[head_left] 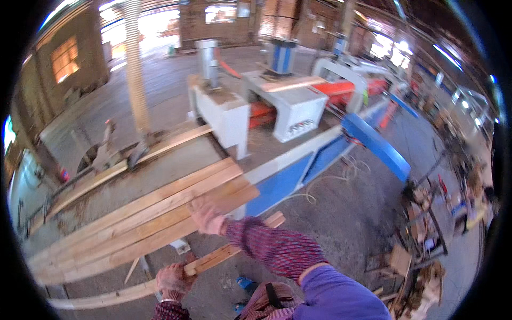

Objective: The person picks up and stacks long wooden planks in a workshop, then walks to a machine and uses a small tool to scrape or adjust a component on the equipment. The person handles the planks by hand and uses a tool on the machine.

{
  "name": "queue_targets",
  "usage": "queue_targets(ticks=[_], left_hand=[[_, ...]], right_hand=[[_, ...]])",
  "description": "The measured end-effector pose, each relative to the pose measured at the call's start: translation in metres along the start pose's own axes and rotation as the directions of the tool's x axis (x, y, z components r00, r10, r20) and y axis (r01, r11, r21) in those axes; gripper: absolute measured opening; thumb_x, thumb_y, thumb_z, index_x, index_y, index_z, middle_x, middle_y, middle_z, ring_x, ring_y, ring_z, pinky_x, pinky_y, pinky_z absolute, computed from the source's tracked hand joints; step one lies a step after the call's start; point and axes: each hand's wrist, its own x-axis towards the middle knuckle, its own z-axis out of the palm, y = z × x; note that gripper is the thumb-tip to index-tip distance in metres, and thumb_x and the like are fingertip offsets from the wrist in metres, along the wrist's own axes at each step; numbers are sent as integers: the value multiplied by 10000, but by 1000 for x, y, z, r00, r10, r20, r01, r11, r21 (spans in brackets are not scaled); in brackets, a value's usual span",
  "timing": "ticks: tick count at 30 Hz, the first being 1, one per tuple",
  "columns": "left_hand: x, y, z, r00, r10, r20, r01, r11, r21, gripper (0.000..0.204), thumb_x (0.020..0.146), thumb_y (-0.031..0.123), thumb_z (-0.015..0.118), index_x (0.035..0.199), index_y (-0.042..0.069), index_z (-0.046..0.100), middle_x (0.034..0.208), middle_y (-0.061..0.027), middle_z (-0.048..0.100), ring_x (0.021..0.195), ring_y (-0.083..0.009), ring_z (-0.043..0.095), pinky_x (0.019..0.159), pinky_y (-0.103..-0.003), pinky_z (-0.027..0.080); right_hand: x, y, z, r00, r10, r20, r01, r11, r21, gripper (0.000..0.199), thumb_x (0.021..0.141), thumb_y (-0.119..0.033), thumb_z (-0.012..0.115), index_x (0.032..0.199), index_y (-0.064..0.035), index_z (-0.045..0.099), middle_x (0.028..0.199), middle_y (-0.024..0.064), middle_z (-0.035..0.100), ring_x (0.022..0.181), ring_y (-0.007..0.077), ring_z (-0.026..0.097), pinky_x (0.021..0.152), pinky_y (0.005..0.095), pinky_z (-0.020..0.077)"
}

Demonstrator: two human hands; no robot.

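My left hand (pixel 175 279) is closed around a long, narrow wooden strip (pixel 213 259), held off the near side of the worktable. The strip runs from the lower left, passes under my right forearm and ends just beyond it. My right hand (pixel 207 214) rests on the near edge of several pale wooden boards (pixel 144 216); its fingers look stretched over the wood, slightly blurred. Side by side, those boards lie lengthwise on the flat metal table (pixel 184 160), their right ends beside a white machine housing (pixel 226 114).
A long machine with a blue side panel (pixel 280 184) extends to the far right. From it a blue arm (pixel 376 146) juts out. A ribbed hose (pixel 134 69) hangs at the table's far side. Scrap wood (pixel 421 290) and a metal-framed stand (pixel 426 229) are on the right.
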Motion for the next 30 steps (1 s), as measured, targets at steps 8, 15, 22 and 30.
queue_targets(ticks=[8, 15, 22, 30], left_hand=[[-26, -16, 20, 941, -90, -327, 176, 954, 243, 913, 531, 481, 848, 1285, 123, 476, 1505, -244, 236, 1417, -397, 161, 1155, -526, 124], [-5, 0, 3, 993, -113, -33, 116, 986, 122, 866, 541, 513, 834, 1223, 83, 518, 1202, -152, 565, 1149, -320, 505, 998, -460, 362], [-6, -6, -8, 985, -135, 110, 114, 978, 174, 695, 571, 628, 764, 1088, 182, 633, 1037, -40, 651, 1021, -241, 588, 918, -394, 428], [-9, -20, 1, 983, -45, -176, 89, 963, 252, 1025, 611, 682, 683, 1411, 113, 388, 1442, -203, 350, 1384, -372, 251, 1131, -520, 154]], right_hand=[[23, -1, -67, 685, -531, 500, 213, 801, 559, 371, 729, -346, 658, 825, 10, 694, 809, 164, 681, 748, 278, 658, 660, 471, 518], [13, 42, -93, 261, -764, 590, -261, 533, 805, 546, 777, -504, 677, 973, 5, 651, 929, 217, 653, 849, 325, 633, 761, 418, 490], [30, -11, 10, 969, -155, 193, 76, 928, 366, 509, 772, -360, 636, 1080, 44, 610, 1018, 256, 621, 975, 361, 624, 742, 487, 515], [46, 21, -52, 393, -739, 548, 348, 671, 655, 205, 794, -104, 523, 856, 16, 678, 902, 229, 644, 808, 320, 646, 656, 444, 518]])
